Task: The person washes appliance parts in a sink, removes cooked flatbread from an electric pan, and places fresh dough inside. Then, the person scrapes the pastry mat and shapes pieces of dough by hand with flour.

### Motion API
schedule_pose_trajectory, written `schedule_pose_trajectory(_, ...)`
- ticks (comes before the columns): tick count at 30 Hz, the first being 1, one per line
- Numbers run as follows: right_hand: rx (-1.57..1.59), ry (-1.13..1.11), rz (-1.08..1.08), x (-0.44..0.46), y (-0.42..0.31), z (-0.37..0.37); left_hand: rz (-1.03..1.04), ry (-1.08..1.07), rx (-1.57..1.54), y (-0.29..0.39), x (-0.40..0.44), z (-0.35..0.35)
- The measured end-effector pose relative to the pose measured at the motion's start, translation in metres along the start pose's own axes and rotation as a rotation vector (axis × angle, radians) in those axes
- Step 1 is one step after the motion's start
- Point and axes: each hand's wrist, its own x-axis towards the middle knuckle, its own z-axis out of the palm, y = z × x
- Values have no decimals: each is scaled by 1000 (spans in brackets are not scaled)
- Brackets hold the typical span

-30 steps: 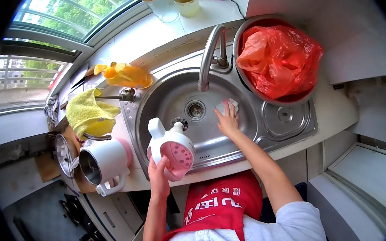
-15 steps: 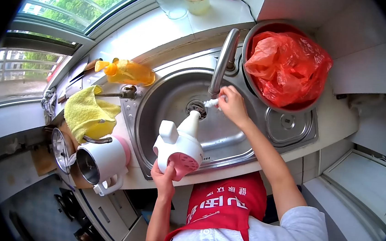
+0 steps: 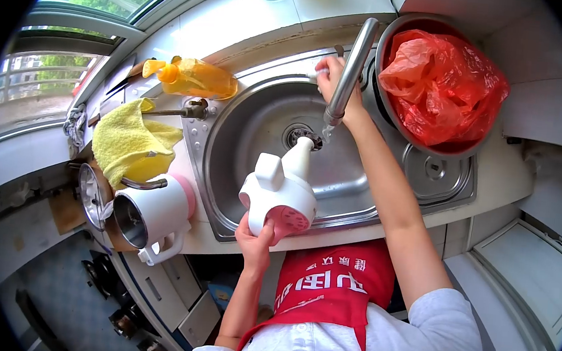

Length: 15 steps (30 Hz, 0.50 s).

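My left hand (image 3: pixel 256 241) grips the pink underside of a soy milk maker head (image 3: pixel 267 198), a white and pink part with a tapered white tip pointing towards the drain (image 3: pixel 301 136). It is held tilted over the near side of the steel sink (image 3: pixel 229 151). Behind the faucet (image 3: pixel 351 75), my right hand (image 3: pixel 335 80) is closed, with a small white piece (image 3: pixel 312 75) showing at its fingers. The kind of that piece cannot be made out. A little water (image 3: pixel 327 134) shows below the spout.
To the left are an orange soap bottle (image 3: pixel 199 80), a yellow cloth (image 3: pixel 130 141) over a metal pipe, and a white jug (image 3: pixel 157 215) lying on its side. A large bowl (image 3: pixel 385 111) with a red plastic bag (image 3: pixel 442 89) stands right of the faucet.
My right hand has moved from under the spout to behind the faucet, carrying the white piece. Water now shows at the spout. My left hand keeps holding the soy milk maker head.
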Motion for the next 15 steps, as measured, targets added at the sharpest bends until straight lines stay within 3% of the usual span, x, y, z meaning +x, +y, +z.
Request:
schedule_pose_trajectory(2, 541, -140, 150, -33, 9, 0, 1, -8, -4, 4, 8, 12)
schedule_pose_trajectory(4, 889, -319, 360, -65, -27, -38, 29, -9, -14, -2, 17, 21)
schedule_pose_trajectory(8, 654, -374, 231, -119, -8, -8, 21, -41, -31, -4, 26, 45)
schedule_pose_trajectory(10, 344, -204, -16, -113, 12, 14, 190, -62, 92, -10, 28, 50)
schedule_pose_trajectory(11, 407, -276, 92, -103, 26, 23, 191, -60, 71, -11, 28, 53)
schedule_pose_trajectory(15, 726, -332, 174, -119, 25, 30, 109, 36, -24, -16, 47, 55)
